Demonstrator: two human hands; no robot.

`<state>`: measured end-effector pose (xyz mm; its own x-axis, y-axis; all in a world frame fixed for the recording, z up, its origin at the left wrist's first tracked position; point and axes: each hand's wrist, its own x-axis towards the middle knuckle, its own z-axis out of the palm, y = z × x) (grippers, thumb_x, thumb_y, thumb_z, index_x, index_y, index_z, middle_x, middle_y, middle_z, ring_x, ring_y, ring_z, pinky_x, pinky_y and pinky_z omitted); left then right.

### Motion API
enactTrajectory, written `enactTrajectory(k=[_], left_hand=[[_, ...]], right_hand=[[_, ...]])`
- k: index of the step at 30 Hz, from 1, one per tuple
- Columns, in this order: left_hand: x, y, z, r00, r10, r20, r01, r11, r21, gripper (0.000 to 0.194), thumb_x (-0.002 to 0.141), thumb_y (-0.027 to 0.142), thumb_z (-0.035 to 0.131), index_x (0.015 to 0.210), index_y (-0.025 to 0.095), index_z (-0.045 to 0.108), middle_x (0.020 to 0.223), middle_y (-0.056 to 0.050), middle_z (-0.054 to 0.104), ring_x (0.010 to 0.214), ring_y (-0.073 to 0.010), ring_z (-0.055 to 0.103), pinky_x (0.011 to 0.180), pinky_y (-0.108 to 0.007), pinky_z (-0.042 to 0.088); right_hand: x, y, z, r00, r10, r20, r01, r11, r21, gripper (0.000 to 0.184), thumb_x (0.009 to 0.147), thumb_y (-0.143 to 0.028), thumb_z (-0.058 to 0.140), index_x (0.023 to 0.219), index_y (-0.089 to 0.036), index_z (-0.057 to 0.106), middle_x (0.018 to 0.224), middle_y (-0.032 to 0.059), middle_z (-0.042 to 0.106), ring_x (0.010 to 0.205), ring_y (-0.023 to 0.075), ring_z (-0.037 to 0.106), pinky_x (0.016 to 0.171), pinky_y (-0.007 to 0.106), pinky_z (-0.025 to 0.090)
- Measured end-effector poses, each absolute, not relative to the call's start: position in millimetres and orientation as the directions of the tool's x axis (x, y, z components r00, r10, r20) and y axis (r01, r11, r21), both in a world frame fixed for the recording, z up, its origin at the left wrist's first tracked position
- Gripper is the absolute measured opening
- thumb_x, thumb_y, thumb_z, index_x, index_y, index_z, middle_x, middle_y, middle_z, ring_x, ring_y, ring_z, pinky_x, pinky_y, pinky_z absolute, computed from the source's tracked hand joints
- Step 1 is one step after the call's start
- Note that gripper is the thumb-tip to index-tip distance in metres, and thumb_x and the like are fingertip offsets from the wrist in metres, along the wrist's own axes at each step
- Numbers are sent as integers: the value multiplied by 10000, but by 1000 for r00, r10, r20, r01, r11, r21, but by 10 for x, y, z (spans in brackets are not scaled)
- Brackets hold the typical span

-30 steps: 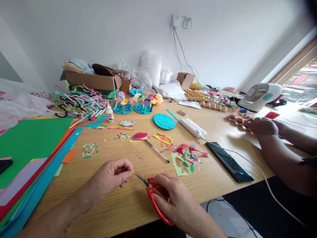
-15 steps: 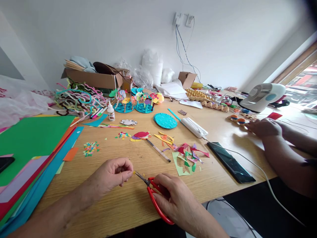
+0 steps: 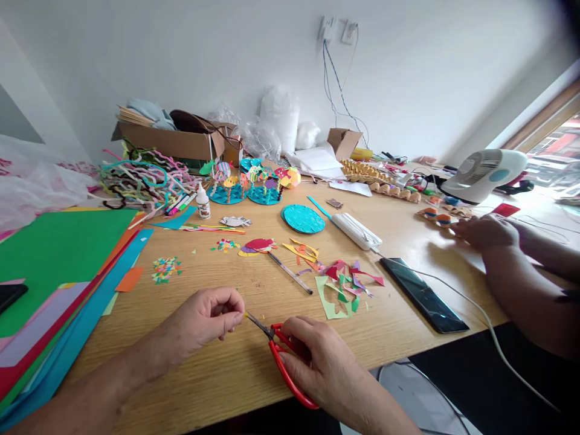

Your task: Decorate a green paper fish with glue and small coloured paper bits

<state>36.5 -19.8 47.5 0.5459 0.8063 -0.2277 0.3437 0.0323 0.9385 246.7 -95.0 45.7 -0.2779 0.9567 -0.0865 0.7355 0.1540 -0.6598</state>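
Note:
My left hand [image 3: 215,315] pinches a tiny yellow scrap of paper [image 3: 246,315] between thumb and fingertips. Wrapped around the red handles of a pair of scissors [image 3: 290,379], my right hand [image 3: 319,359] points the blades left. The blade tips meet the yellow scrap. Beyond my hands lie a ballpoint pen [image 3: 290,273], red, purple and yellow fish-shaped paper cut-outs [image 3: 260,244], and small piles of paper bits [image 3: 166,270]. Paper offcuts [image 3: 347,284] in green, red and purple are spread to the right of the pen.
Coloured paper sheets [image 3: 67,254] are stacked at left. Farther back stand a glue bottle [image 3: 203,202], blue discs [image 3: 302,219] and pipe cleaners [image 3: 145,178]. At right are a power strip [image 3: 357,231], a phone [image 3: 423,296], a white fan [image 3: 483,175] and another person's hands [image 3: 489,234].
The view has shifted very slightly. My hands, the scissors and the yellow scrap stay in nearly the same place.

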Motion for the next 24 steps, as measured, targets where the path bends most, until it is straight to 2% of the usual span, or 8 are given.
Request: enactTrajectory(k=[6,24], left_hand=[[382,-200,474,554,796,-242,368,27,929,215,674,421,551,668,210,514,597,50,434,562,-125,410,533,-231,353],[364,-198,465,577,777,-254,347,49,937,152,668,353,541,681,203,527,591,65,447,550,-117,422,530,-233,348]], right_hand=[[2471,-951,458,-291,954,-74,721,168,-673,149,833,-206,548,699,-181,489,696,-19,517,621,101,450,562,213,306],[2503,-951,426,-331,940,-83,699,186,-690,200,869,-219,533,693,-185,445,698,-23,521,634,97,458,582,206,311]])
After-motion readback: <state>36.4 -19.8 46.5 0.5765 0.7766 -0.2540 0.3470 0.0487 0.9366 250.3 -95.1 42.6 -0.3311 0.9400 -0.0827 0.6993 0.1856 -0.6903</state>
